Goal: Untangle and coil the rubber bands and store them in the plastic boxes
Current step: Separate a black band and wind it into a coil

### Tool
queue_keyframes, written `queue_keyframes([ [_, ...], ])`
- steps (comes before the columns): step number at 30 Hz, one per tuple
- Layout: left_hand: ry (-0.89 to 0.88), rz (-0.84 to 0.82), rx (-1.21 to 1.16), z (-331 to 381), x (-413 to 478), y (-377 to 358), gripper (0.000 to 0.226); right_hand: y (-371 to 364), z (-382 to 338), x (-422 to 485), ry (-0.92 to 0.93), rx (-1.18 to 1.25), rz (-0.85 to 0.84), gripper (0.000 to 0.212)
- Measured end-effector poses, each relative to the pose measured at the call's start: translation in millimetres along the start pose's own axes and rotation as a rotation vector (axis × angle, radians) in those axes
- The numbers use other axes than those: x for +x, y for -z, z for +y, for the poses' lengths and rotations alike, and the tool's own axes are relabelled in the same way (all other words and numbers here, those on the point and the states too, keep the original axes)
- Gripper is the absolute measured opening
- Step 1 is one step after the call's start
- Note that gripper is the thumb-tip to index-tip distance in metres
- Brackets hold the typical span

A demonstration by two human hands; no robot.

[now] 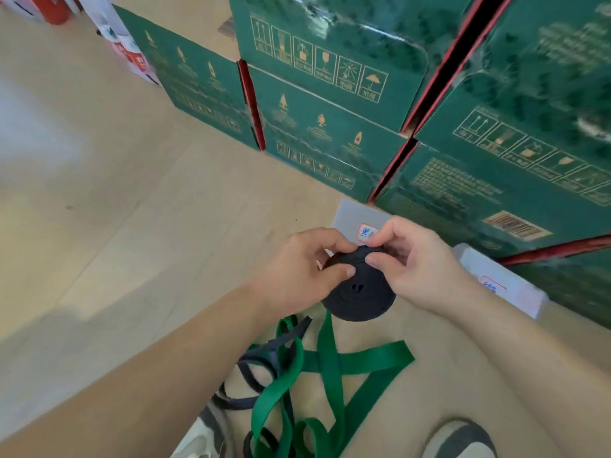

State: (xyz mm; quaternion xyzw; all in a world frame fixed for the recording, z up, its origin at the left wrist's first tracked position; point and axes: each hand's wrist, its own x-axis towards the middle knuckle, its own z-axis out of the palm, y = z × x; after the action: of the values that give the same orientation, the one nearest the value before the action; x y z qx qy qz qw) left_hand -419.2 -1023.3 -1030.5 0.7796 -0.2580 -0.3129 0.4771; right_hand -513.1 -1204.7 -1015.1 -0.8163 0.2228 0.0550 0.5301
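A tightly wound black band coil [360, 292] hangs above the floor between both hands. My left hand [297, 272] grips its left side, thumb pressed on the coil's face. My right hand [420, 259] pinches the top edge of the coil with thumb and fingers. A loose black tail [264, 358] trails down from the coil into a tangle with a wide green band [330, 368] lying on the floor. Two translucent plastic boxes with labels sit on the floor behind the hands, one [357, 216] just beyond the coil, the other [502, 282] to the right.
Stacked green cartons [330, 94] form a wall close behind and to the right. Red and white packages [125, 44] stand at the far left. Two shoes [459, 441] show at the bottom edge. Pale wooden floor [99, 209] spreads out to the left.
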Motion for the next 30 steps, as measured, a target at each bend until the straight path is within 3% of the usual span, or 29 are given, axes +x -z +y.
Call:
queue_keyframes([
  [3,-0.010,-0.050,-0.013,-6.2,-9.8,-7.6,0.018,-7.1,5.9,-6.0,0.001,-0.032,-0.050,0.027],
  [6,-0.031,-0.038,0.008,-6.9,-17.3,-9.9,0.029,-8.2,4.9,-6.4,0.067,-0.115,-0.076,0.028],
  [12,-0.112,-0.037,0.163,-18.1,-18.2,-4.8,0.024,-16.2,1.6,1.6,0.116,-0.263,-0.140,0.026],
  [17,-0.146,0.029,0.274,-29.1,-18.4,-12.8,0.023,-19.6,6.6,8.6,0.051,-0.247,-0.233,0.023],
  [19,-0.106,0.055,0.283,-34.5,-20.4,-14.9,0.024,-15.9,10.1,10.9,0.015,-0.176,-0.196,0.019],
  [21,-0.043,0.082,0.287,-40.4,-23.8,-14.5,0.024,-5.0,16.4,16.1,0.059,-0.251,-0.001,0.017],
  [23,0.024,0.100,0.287,-46.7,-26.1,-14.3,0.025,6.3,25.2,24.1,0.107,-0.493,0.147,0.032],
  [27,0.142,0.108,0.243,-48.1,-26.1,-15.7,0.024,-2.4,37.8,33.2,-0.086,-0.834,-0.038,0.090],
  [30,0.156,0.106,0.232,-45.6,-25.6,-18.2,0.023,-13.7,47.5,35.5,-0.054,-0.945,-0.094,0.095],
])
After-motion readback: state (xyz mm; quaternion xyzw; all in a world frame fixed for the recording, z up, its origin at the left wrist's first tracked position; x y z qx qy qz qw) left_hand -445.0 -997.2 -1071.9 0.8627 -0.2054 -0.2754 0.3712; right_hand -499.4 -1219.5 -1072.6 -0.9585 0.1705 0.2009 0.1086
